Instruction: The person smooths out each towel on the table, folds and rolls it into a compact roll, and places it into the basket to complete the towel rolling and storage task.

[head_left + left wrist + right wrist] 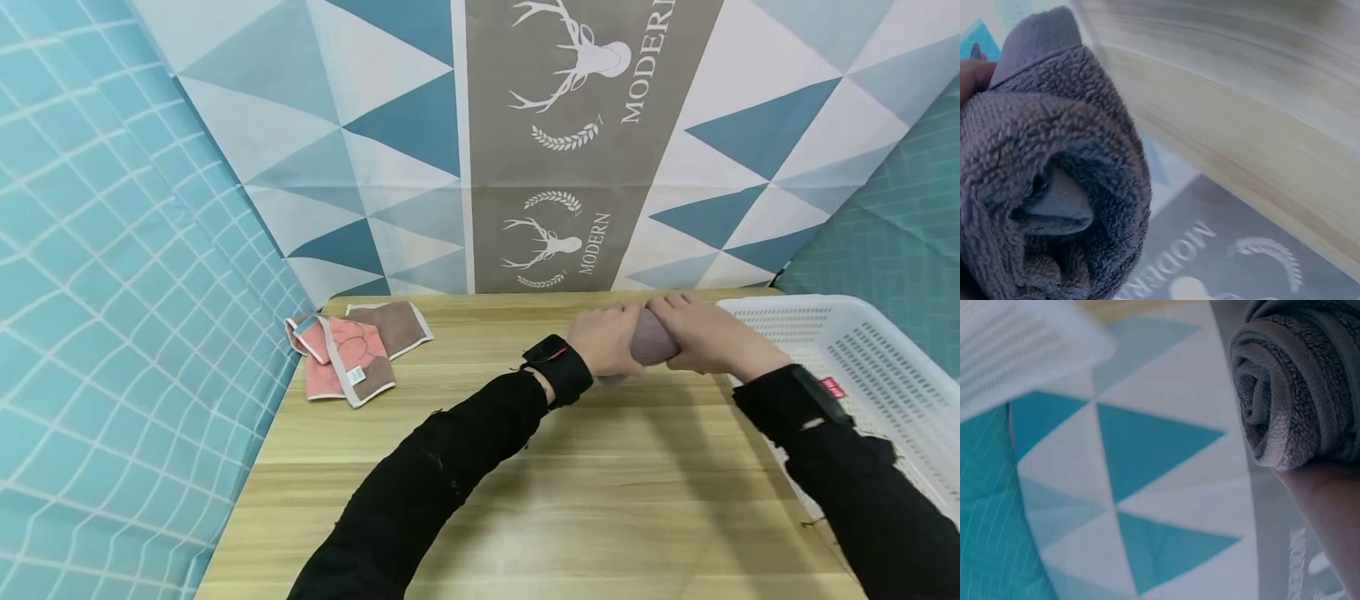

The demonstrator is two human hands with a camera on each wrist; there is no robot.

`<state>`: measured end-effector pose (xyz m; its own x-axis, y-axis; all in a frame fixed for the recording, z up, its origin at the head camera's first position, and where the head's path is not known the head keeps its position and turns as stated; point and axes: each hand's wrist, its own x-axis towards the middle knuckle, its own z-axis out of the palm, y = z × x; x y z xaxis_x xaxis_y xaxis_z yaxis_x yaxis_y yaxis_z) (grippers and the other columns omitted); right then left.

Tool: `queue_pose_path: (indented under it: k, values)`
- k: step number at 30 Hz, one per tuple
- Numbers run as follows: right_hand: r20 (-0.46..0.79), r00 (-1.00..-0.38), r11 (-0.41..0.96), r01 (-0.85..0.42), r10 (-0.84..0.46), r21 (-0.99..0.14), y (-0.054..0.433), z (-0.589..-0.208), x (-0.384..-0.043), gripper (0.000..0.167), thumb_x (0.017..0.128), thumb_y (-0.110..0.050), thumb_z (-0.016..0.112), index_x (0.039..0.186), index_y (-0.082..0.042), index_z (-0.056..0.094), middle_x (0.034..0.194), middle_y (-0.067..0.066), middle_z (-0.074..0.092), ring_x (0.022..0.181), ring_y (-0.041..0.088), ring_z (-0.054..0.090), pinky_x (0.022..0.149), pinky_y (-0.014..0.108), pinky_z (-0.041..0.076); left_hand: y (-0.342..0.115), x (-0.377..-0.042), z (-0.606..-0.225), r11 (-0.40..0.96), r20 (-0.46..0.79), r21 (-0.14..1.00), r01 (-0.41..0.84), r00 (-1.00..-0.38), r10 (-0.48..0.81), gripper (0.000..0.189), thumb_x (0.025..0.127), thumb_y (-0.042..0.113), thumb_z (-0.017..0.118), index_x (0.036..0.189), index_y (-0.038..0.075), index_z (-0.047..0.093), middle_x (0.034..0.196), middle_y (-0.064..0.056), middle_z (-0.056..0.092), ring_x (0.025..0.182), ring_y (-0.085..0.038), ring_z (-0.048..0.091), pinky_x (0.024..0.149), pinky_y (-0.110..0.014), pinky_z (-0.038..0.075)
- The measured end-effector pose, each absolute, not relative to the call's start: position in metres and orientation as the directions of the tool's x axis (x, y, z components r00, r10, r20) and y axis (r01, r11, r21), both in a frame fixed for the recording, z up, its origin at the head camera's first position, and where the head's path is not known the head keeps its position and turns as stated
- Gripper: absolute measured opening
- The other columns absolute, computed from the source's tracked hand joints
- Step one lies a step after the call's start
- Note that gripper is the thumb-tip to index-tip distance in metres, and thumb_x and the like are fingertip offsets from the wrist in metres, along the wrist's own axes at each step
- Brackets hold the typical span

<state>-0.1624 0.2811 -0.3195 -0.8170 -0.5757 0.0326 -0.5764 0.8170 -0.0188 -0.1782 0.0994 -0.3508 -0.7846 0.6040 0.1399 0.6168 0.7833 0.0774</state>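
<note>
Both hands grip a rolled grey-brown towel (pixel 651 337) above the far right part of the table. My left hand (pixel 606 340) is wrapped round its left part, and my right hand (pixel 701 333) holds the other end. In the left wrist view the terry roll (pixel 1054 187) shows a hollow, loosely wound end with a flat hem flap inside. Tighter spiral layers show at the roll's end (pixel 1269 394) in the right wrist view, with part of the right hand (pixel 1329 506) beneath it.
Pink and brown towels (pixel 348 354) with white edging lie folded at the table's (pixel 525 500) far left. A white perforated plastic basket (pixel 885 358) stands at the right, under the right forearm. A patterned cloth wall (pixel 397 150) rises behind the table's back edge.
</note>
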Motion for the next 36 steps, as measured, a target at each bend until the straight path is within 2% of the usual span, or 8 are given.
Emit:
queue_pose_path:
  k: [9, 14, 17, 19, 23, 27, 30, 36]
  values:
    - [-0.075, -0.856, 0.859, -0.511, -0.511, -0.016, 0.336, -0.293, -0.145, 0.072, 0.062, -0.026, 0.092, 0.123, -0.006, 0.059, 0.108, 0.013, 0.062, 0.099, 0.035, 0.059, 0.076, 0.052, 0.050, 0.135, -0.157, -0.349, 0.721, 0.287, -0.030, 0.692, -0.685, 0.670, 0.105, 0.068, 0.078, 0.069, 0.147, 0.018, 0.034, 0.134, 0.000, 0.050, 0.116, -0.011, 0.057, 0.092, -0.025, 0.049]
    - [-0.040, -0.832, 0.833, -0.549, -0.553, -0.070, 0.362, -0.282, -0.144, 0.065, 0.055, -0.018, 0.094, 0.112, -0.014, 0.063, 0.098, -0.003, 0.062, 0.088, 0.017, 0.058, 0.071, 0.040, 0.048, 0.143, -0.152, -0.345, 0.678, 0.327, -0.127, 0.724, -0.615, 0.718, 0.119, 0.063, 0.082, 0.070, 0.154, 0.021, 0.024, 0.147, -0.004, 0.039, 0.128, -0.016, 0.049, 0.104, -0.030, 0.040]
    - [-0.017, -0.815, 0.800, -0.564, -0.579, -0.202, 0.379, -0.280, -0.141, 0.060, 0.055, -0.006, 0.090, 0.107, -0.017, 0.062, 0.093, -0.012, 0.060, 0.079, 0.004, 0.054, 0.065, 0.030, 0.045, 0.145, -0.152, -0.343, 0.646, 0.346, -0.231, 0.728, -0.559, 0.754, 0.122, 0.062, 0.086, 0.067, 0.156, 0.022, 0.022, 0.153, -0.007, 0.033, 0.134, -0.019, 0.045, 0.106, -0.032, 0.038]
    - [-0.074, -0.807, 0.769, -0.525, -0.586, -0.365, 0.393, -0.280, -0.138, 0.058, 0.060, 0.002, 0.084, 0.110, -0.014, 0.058, 0.089, -0.006, 0.060, 0.064, 0.002, 0.055, 0.054, 0.027, 0.046, 0.150, -0.152, -0.342, 0.619, 0.361, -0.300, 0.726, -0.514, 0.778, 0.122, 0.063, 0.088, 0.064, 0.157, 0.023, 0.022, 0.155, -0.008, 0.032, 0.136, -0.021, 0.042, 0.107, -0.034, 0.037]
    - [-0.222, -0.796, 0.743, -0.372, -0.564, -0.556, 0.425, -0.284, -0.134, 0.064, 0.074, 0.010, 0.073, 0.125, -0.020, 0.047, 0.091, 0.001, 0.059, 0.044, 0.009, 0.054, 0.043, 0.031, 0.047, 0.164, -0.149, -0.342, 0.575, 0.411, -0.330, 0.749, -0.434, 0.802, 0.111, 0.071, 0.082, 0.063, 0.157, 0.023, 0.024, 0.150, -0.006, 0.038, 0.132, -0.019, 0.046, 0.100, -0.030, 0.043]
    - [-0.161, -0.810, 0.750, -0.422, -0.564, -0.509, 0.453, -0.296, -0.134, 0.083, 0.065, 0.011, 0.078, 0.122, -0.040, 0.046, 0.097, -0.017, 0.060, 0.061, 0.001, 0.056, 0.050, 0.025, 0.046, 0.181, -0.144, -0.339, 0.539, 0.403, -0.269, 0.798, -0.415, 0.816, 0.097, 0.082, 0.069, 0.065, 0.157, 0.022, 0.026, 0.143, -0.002, 0.045, 0.123, -0.015, 0.053, 0.092, -0.024, 0.047]
    - [-0.099, -0.827, 0.778, -0.471, -0.553, -0.415, 0.468, -0.304, -0.135, 0.085, 0.054, 0.010, 0.082, 0.119, -0.037, 0.052, 0.099, -0.029, 0.056, 0.076, -0.005, 0.051, 0.058, 0.021, 0.042, 0.193, -0.143, -0.338, 0.516, 0.367, -0.238, 0.823, -0.416, 0.832, 0.092, 0.084, 0.065, 0.065, 0.156, 0.021, 0.027, 0.138, -0.001, 0.049, 0.120, -0.014, 0.055, 0.093, -0.021, 0.047]
    - [-0.116, -0.866, 0.841, -0.428, -0.487, -0.331, 0.487, -0.319, -0.137, 0.078, 0.048, 0.006, 0.086, 0.114, -0.025, 0.058, 0.093, -0.031, 0.054, 0.073, -0.006, 0.048, 0.057, 0.021, 0.041, 0.212, -0.140, -0.345, 0.527, 0.331, -0.235, 0.817, -0.442, 0.833, 0.088, 0.085, 0.065, 0.065, 0.155, 0.025, 0.029, 0.130, 0.003, 0.051, 0.112, -0.011, 0.057, 0.086, -0.018, 0.049]
